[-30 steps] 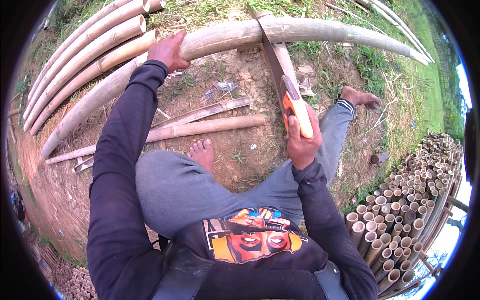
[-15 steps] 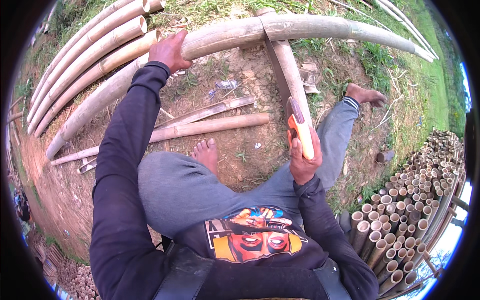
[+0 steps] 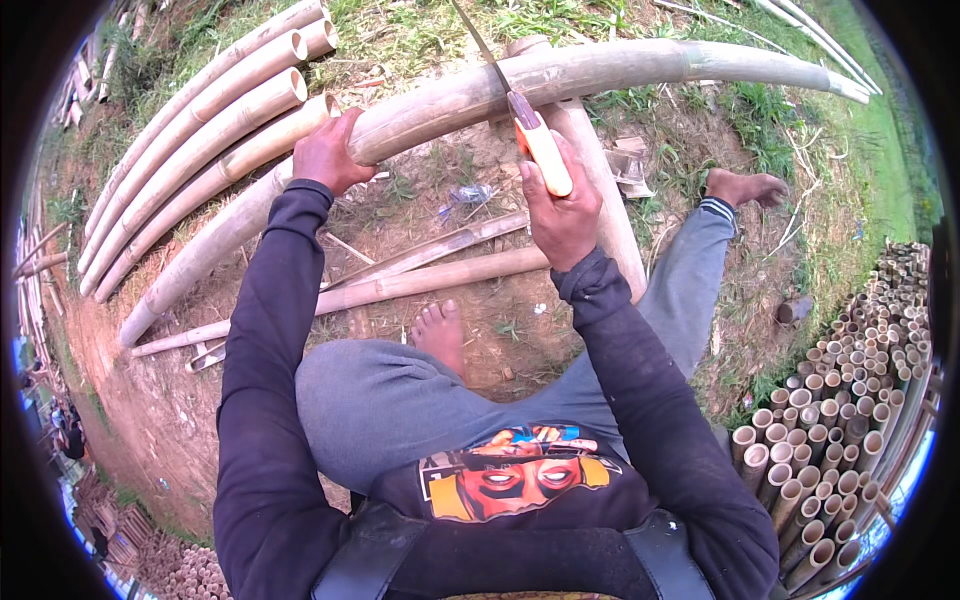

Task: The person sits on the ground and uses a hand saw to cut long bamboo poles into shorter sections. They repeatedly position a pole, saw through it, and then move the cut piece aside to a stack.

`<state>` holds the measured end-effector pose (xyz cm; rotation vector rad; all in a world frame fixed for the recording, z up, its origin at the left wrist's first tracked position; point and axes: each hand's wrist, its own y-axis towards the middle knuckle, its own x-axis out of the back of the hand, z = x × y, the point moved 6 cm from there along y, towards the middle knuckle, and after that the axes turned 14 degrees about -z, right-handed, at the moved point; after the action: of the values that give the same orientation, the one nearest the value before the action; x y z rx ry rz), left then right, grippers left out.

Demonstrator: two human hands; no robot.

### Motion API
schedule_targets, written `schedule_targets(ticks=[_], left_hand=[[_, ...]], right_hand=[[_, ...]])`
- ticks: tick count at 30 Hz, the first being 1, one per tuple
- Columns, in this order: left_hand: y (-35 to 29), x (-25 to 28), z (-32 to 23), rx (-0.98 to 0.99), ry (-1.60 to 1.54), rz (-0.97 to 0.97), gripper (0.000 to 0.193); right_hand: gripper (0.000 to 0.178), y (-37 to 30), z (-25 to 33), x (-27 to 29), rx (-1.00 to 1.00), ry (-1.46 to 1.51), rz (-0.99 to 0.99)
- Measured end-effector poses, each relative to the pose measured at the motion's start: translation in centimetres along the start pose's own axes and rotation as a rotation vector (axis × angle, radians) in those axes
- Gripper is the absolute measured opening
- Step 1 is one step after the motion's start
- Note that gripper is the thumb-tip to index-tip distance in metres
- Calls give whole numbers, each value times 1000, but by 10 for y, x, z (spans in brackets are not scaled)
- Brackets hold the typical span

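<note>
A long, thick bamboo pole (image 3: 620, 75) runs across in front of me, resting on a bamboo support (image 3: 597, 170). My left hand (image 3: 328, 155) is wrapped over the pole, left of the support. In my right hand (image 3: 563, 212) is a hand saw (image 3: 543, 153), gripped by its orange and cream handle. The saw's blade lies across the pole just left of the support, its far end reaching beyond the pole. The handle is now close to the pole's near side. How deep the blade sits in the bamboo cannot be made out.
Several cut bamboo poles (image 3: 225, 105) lie side by side at the far left. Nearer, a bamboo length (image 3: 430, 280) and a split piece (image 3: 455, 240) lie on the ground. A large stack of bamboo tubes (image 3: 820, 440) stands at the right. My bare feet are on the soil.
My right hand has pushed the saw away from me, bringing its handle up close to the pole. The left hand keeps its hold on the bamboo. The whole view has shifted slightly.
</note>
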<state>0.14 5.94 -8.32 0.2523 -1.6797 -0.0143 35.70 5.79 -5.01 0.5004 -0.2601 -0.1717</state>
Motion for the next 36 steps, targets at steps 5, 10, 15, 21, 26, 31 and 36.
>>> schedule_targets(ticks=[5, 10, 15, 21, 26, 31, 36], left_hand=[[5, 1, -3, -21, 41, 23, 99], [5, 2, -2, 7, 80, 107, 98], [6, -8, 0, -10, 32, 59, 94], [7, -8, 1, -41, 74, -13, 92], [8, -8, 4, -37, 79, 21, 92], [5, -13, 3, -22, 58, 13, 92], [6, -5, -1, -19, 64, 16, 91]], right_hand=[[49, 2, -10, 0, -49, 54, -8], [48, -43, 55, 81, -93, -69, 63], [40, -90, 87, 149, -209, -126, 90], [25, 25, -17, -3, -243, -75, 48], [23, -29, 33, 70, -307, -28, 44], [24, -71, 87, 130, -219, -29, 41], [25, 55, -10, -32, -148, -45, 38]])
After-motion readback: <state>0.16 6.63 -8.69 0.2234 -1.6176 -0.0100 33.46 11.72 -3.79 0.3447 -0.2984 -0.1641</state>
